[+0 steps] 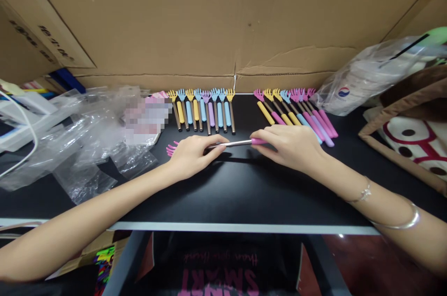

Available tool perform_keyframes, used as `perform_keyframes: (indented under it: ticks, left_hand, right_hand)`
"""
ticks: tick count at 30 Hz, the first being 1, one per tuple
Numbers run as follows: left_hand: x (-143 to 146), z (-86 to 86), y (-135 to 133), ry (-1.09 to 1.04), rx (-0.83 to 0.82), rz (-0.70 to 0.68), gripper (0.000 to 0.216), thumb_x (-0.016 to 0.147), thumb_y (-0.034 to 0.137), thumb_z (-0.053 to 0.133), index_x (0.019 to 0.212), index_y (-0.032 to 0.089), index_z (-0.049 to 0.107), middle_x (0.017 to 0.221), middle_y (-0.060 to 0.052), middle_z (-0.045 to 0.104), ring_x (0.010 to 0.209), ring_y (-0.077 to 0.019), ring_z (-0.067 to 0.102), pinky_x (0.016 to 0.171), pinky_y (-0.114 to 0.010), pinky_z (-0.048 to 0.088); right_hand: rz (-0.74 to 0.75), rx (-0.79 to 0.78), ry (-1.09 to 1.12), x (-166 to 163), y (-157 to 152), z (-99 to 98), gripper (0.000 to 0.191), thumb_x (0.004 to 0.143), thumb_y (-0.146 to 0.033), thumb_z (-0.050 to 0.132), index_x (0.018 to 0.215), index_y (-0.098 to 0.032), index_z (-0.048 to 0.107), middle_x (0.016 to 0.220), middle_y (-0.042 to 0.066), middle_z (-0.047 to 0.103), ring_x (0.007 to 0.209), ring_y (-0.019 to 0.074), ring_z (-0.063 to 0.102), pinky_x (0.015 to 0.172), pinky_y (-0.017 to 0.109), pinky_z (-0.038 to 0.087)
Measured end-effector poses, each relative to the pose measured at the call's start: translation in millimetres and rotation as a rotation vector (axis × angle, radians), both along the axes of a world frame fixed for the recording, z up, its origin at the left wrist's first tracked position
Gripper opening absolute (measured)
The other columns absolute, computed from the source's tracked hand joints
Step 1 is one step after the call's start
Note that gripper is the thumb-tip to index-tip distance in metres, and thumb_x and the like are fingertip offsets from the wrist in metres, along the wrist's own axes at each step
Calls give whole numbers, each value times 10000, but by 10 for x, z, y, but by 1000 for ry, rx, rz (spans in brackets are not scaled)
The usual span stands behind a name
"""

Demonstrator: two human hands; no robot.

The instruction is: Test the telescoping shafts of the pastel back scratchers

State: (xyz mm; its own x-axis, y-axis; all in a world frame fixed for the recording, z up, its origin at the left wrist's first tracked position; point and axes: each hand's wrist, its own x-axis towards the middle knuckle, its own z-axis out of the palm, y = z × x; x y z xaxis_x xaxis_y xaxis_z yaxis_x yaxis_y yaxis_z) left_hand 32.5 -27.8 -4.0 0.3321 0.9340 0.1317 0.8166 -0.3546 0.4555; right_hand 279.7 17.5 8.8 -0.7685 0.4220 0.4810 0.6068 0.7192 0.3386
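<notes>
Held level above the black tabletop is a back scratcher [239,143] with a pink claw, a metal rod and a pink handle. My left hand [195,154] closes on its claw end, the pink fingers of the claw poking out at the left. At the other end, my right hand [291,147] pinches the pink handle. Behind my left hand lies a row of claw heads on rods and loose coloured handles [189,112]. Beyond my right hand lies a slanted row of back scratchers [296,114] with pink, yellow and blue claws and coloured handles.
Clear plastic bags [94,128] spread over the left of the table. A bagged drink cup [359,82] and a brown fabric bag [415,124] sit at the right. A cardboard wall [216,21] rises behind. The table's pale front edge [240,227] runs across below.
</notes>
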Motion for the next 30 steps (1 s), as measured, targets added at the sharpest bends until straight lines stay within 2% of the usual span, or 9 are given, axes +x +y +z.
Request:
perform_keyframes:
  ticks: [10,17,21,30]
  left_hand:
    - [14,7,-1,-9,7,2,322,913,446,425,1056,285,663,729,37,684,620,-131,578,551,-225,298]
    - [15,0,-7,-23,-11,4,316,913,448,424,1061,291,654,823,38,709,694,-147,607,587,-232,327]
    - [13,-9,-8,-9,-8,10,320,915,459,416,1059,299,653,804,40,704,685,-150,606,584,-235,322]
    - [-55,21,26,101,124,-28,349,940,466,368,1096,303,634,846,38,714,716,-150,633,582,-232,341]
  right_hand:
    - [12,-43,29,-15,-33,27,243,885,-342,460,852,-227,671,712,-26,682,650,95,619,483,260,223]
    - [-20,-112,20,-18,-38,46,247,872,-331,453,857,-223,675,729,-11,694,653,102,618,489,255,231]
    - [-11,-113,30,-14,-39,42,241,871,-327,455,854,-224,671,740,-21,698,655,98,621,492,253,235]
    - [-2,-111,64,-24,-29,16,225,874,-330,466,891,-228,666,752,-33,702,653,100,631,488,253,249]
